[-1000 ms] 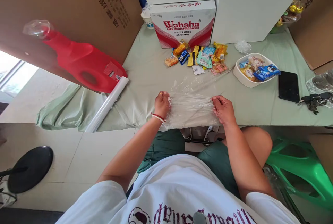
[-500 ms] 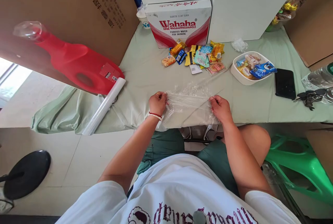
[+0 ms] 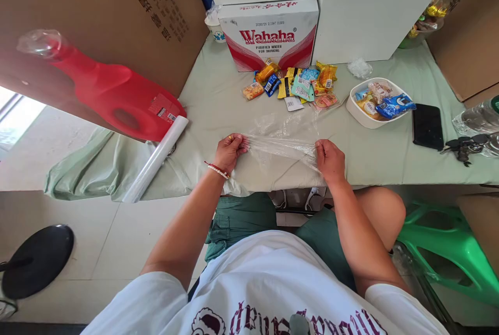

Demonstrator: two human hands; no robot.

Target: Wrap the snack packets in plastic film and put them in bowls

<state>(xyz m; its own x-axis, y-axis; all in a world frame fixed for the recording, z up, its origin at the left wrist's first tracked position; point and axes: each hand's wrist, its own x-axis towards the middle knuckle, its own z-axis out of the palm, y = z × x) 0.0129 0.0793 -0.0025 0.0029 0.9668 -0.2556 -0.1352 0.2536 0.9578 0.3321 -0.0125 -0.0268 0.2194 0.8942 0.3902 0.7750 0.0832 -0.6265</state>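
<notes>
A crinkled sheet of clear plastic film is stretched between my two hands, just above the front of the cloth-covered table. My left hand, with a bracelet at the wrist, pinches one end of it. The other end is gripped in my right hand, whose fingers are curled closed. Beyond the film lies a pile of small wrapped snacks. To the right of the pile stands a white bowl with several snack packets in it. A roll of clear film lies on the table's left front edge.
A red jug-shaped bottle leans at the left by a cardboard wall. The Wahaha carton stands at the back. On the right are a black phone, keys and a clear bottle. A green stool is below.
My left hand has moved left and slightly up, drawing the film into a tighter, narrower band. My right hand has closed more fully around its end.
</notes>
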